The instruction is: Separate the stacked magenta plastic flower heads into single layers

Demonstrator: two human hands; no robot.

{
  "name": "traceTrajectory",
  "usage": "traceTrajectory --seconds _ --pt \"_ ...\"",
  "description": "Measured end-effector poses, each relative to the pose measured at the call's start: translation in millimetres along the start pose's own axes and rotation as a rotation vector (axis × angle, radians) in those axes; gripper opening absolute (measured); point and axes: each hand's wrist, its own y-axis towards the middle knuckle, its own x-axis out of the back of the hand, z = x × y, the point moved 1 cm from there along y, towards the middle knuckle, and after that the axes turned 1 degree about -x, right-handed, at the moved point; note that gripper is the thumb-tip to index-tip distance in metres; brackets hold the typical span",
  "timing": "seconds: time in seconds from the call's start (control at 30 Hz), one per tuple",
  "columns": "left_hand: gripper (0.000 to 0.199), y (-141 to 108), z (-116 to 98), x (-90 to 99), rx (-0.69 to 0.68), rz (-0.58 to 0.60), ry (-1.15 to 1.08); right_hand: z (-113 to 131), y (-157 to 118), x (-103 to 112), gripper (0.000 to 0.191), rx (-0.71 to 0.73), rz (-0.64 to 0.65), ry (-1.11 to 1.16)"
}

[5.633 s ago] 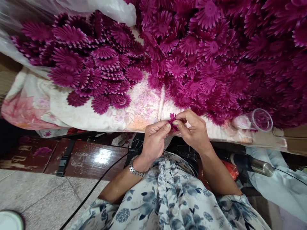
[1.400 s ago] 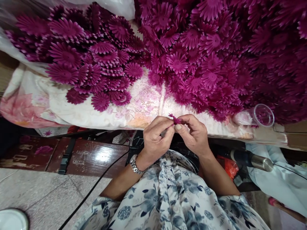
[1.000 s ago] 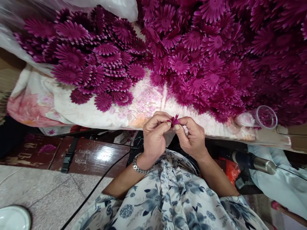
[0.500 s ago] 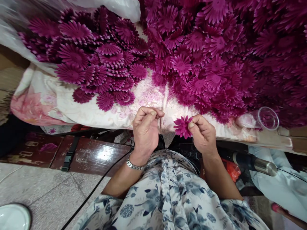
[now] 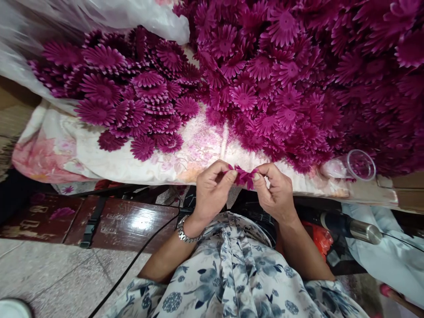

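Between my two hands is a small magenta artificial flower (image 5: 245, 177), held just in front of the table's near edge. My left hand (image 5: 213, 187) pinches its left side between thumb and forefinger. The opposite side is in the pinch of my right hand (image 5: 274, 190). My fingertips cover part of its petals. Beyond my hands a big heap of magenta artificial flower pieces (image 5: 274, 88) covers the right of the table. A smaller pile of stacked flower pieces (image 5: 132, 95) lies at the left.
A flowered cloth (image 5: 159, 170) covers the table. On its right a clear plastic cup (image 5: 361, 164) lies on its side. Clear plastic sheeting (image 5: 132, 17) sits at the back left. Below are a dark red bench (image 5: 129, 218) and a steel-ended cylinder (image 5: 364, 232).
My left hand has come right and now grips the flower, which only my right hand held before. The flower has shifted slightly left and is stretched between both hands.
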Motion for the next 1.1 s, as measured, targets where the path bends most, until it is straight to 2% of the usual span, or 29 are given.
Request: traceTrajectory --seconds 0.1,0.3,0.47,0.77,0.97,1.1 --pt "0.02 1 1 3.8 -0.044 -0.034 0.041 -1 0 2 0.011 -0.003 0.005 0.015" --pt "0.013 4 -13 8.0 -0.454 -0.093 0.471 -1 4 11 0.012 -0.022 0.089 0.025" --pt "0.016 9 -15 7.9 -0.603 -0.065 0.563 0 6 21 0.013 0.006 0.091 -0.015" --pt "0.016 20 -28 -5.6 -0.6 0.019 0.535 -4 5 42 0.014 -0.009 0.011 -0.105" --pt "0.015 21 -33 -15.8 -0.489 0.044 0.45 -11 5 46 0.014 -0.039 0.0 -0.069" --pt "0.013 22 -28 -9.3 -0.39 0.082 0.416 -15 0 52 0.014 -0.055 0.016 -0.057"
